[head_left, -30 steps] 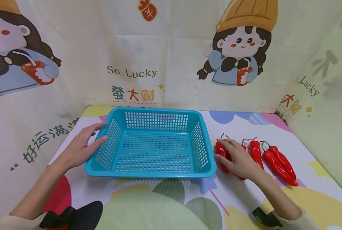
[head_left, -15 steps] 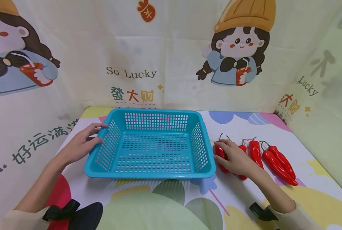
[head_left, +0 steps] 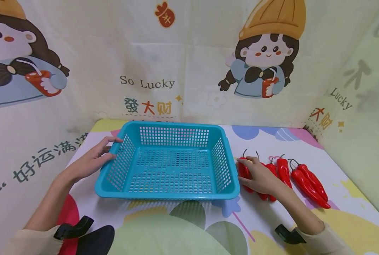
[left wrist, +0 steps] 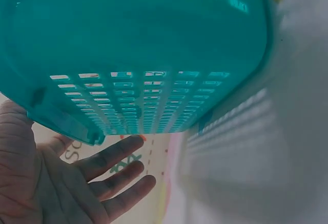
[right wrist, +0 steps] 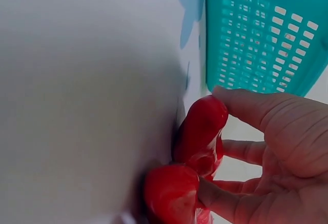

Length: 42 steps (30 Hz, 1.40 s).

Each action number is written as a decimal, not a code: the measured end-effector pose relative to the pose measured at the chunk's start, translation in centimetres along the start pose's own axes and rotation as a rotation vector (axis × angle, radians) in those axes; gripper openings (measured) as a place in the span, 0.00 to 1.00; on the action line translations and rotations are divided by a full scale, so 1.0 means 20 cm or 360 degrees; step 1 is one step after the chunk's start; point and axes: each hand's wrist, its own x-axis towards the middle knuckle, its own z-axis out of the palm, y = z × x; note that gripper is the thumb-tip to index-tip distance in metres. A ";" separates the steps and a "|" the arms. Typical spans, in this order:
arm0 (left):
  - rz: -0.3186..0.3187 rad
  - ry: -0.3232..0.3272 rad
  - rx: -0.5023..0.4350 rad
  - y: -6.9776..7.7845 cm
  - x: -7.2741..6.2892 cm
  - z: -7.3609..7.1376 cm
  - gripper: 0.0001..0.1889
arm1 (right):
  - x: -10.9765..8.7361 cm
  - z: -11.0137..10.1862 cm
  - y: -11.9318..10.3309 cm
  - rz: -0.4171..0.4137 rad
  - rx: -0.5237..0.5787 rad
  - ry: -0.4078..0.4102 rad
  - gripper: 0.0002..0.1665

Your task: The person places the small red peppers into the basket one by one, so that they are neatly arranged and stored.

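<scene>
A blue-green plastic basket [head_left: 173,196] with slotted walls stands in the middle of the table, nothing in it. My left hand [head_left: 92,159] is at its left rim, the index finger over the edge and the thumb against the side; in the left wrist view the other fingers stretch loosely outside the wall. Right of the basket, my right hand [head_left: 261,179] grips the leftmost red chili pepper [right wrist: 202,126] between thumb and fingers. A second red pepper [right wrist: 171,193] lies against those fingers. The right hand partly hides both peppers in the head view.
Several more red peppers lie in a row to the right, including one upright red pepper [head_left: 283,171] and a slanting pair of peppers [head_left: 309,186]. A printed cloth [head_left: 202,71] hangs behind the table. A black wrist strap [head_left: 74,228] sits on the left sleeve.
The left index finger reaches slightly further over the basket rim. Under the right hand, the second pepper's stem has shifted right, away from the leftmost pepper. The basket keeps its place.
</scene>
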 end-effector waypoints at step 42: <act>0.0384 0.0301 0.0146 0.03 0.00 0.03 0.34 | 0.00 -0.12 -0.04 0.0059 0.0210 0.0287 0.52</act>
